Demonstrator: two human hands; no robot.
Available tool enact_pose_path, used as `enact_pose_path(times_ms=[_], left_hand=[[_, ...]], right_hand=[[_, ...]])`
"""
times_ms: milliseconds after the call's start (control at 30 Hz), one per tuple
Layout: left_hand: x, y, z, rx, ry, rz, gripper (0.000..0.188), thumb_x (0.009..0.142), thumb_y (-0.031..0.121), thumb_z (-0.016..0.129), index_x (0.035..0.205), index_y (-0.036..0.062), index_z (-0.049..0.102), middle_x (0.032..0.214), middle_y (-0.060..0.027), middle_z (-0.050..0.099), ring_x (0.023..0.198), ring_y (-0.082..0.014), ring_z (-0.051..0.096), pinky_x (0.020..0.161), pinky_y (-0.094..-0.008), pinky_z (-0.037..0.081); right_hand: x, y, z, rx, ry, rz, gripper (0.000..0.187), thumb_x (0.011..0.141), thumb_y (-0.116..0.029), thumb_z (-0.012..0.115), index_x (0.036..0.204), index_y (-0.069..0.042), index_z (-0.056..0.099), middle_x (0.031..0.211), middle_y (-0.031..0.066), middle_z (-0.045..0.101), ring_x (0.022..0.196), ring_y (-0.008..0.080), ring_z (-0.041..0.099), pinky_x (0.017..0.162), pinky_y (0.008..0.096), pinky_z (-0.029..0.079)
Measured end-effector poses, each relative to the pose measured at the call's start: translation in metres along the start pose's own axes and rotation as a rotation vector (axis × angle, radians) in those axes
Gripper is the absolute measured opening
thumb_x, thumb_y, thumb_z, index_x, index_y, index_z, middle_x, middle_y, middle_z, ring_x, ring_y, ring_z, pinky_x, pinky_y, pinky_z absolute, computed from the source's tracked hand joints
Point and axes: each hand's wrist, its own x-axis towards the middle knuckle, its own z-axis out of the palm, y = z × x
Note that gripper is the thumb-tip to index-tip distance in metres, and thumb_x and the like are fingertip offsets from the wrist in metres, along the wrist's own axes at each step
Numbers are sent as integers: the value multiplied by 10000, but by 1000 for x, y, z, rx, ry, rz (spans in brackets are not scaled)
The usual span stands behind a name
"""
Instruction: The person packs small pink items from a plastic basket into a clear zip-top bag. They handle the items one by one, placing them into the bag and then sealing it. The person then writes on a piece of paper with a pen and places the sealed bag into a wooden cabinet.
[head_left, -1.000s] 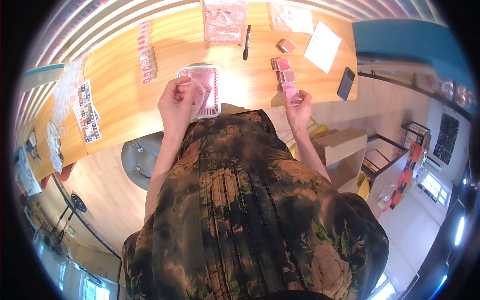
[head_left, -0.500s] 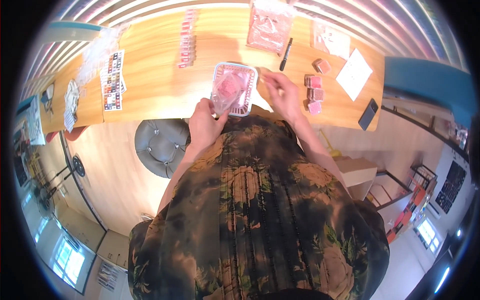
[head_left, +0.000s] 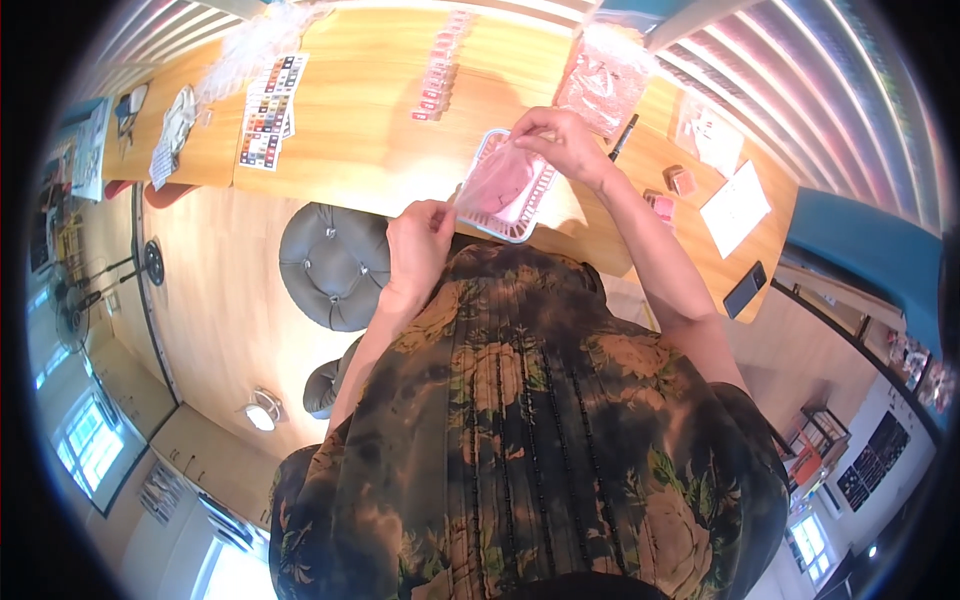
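A clear plastic bag (head_left: 492,183) with pink contents is stretched out between my two hands, over a white basket (head_left: 517,237) with slotted sides. My right hand (head_left: 562,143) pinches its upper right end, arm reaching across the far side of the basket. At the lower left end my left hand (head_left: 420,240) is closed, thumb against fingers, on the bag's edge. The bag covers much of the basket's inside, so what lies beneath it is hard to make out.
Beyond the basket lie a large bag of pink grains (head_left: 603,78) and a black marker (head_left: 624,137). Small pink boxes (head_left: 681,180), white paper (head_left: 735,208) and a phone (head_left: 744,290) are at right. A row of small boxes (head_left: 437,70) and colour charts (head_left: 267,122) sit left; a grey stool (head_left: 335,262) stands below.
My right hand has moved from beside the basket onto the bag's far end. The bag, bunched in my left hand before, is now spread out. The whole view has turned somewhat.
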Motion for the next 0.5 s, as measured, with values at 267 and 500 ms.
enact_pose_path(times_ms=[267,500], left_hand=[[9,11,0,22,85,-15,121,842,71,734,921,-4,681,763,-88,673,653,-167,643,629,-293,526],[32,-4,14,-34,57,50,122,856,55,698,945,-12,647,788,-135,646,672,-224,655,636,-325,525]], right_hand=[[4,9,-8,110,23,229,87,882,-69,700,947,-12,708,878,18,699,839,93,634,791,268,527],[6,16,-10,157,45,131,59,880,-50,694,913,-2,703,852,23,698,795,81,631,754,245,528]])
